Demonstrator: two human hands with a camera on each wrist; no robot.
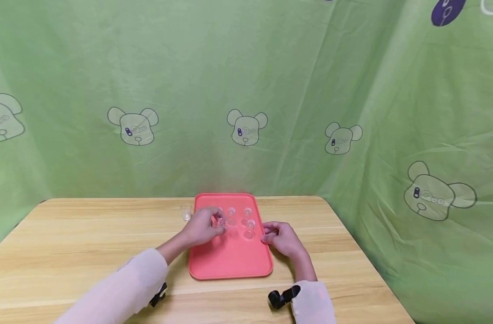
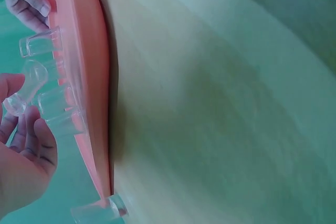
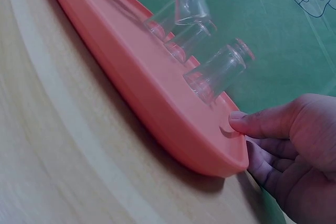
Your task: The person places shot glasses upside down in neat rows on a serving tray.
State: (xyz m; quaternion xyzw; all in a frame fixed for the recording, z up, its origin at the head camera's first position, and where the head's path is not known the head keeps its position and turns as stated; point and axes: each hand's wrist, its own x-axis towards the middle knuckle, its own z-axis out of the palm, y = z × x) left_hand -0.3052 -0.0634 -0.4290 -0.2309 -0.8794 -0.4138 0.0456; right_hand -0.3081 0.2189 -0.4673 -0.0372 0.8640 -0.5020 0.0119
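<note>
Over the pink tray (image 1: 230, 263), my left hand (image 1: 203, 227) pinches a small clear cup (image 2: 32, 80) between thumb and fingertips. In the left wrist view the held cup is tilted, above other cups standing on the tray. My right hand (image 1: 283, 236) grips the tray's right rim, with the thumb (image 3: 247, 123) on top and the fingers underneath. Close to that thumb stands one clear cup (image 3: 220, 72). Others, such as the cup (image 1: 248, 212) farther back, stand on the tray's far half; the left hand partly hides this group.
Another clear cup (image 1: 186, 212) stands on the wooden table (image 1: 88, 252), just left of the tray. A green curtain (image 1: 190, 90) with bear-head prints hangs behind the table and along its right side. Black wrist cameras (image 1: 283, 297) sit at both sleeves.
</note>
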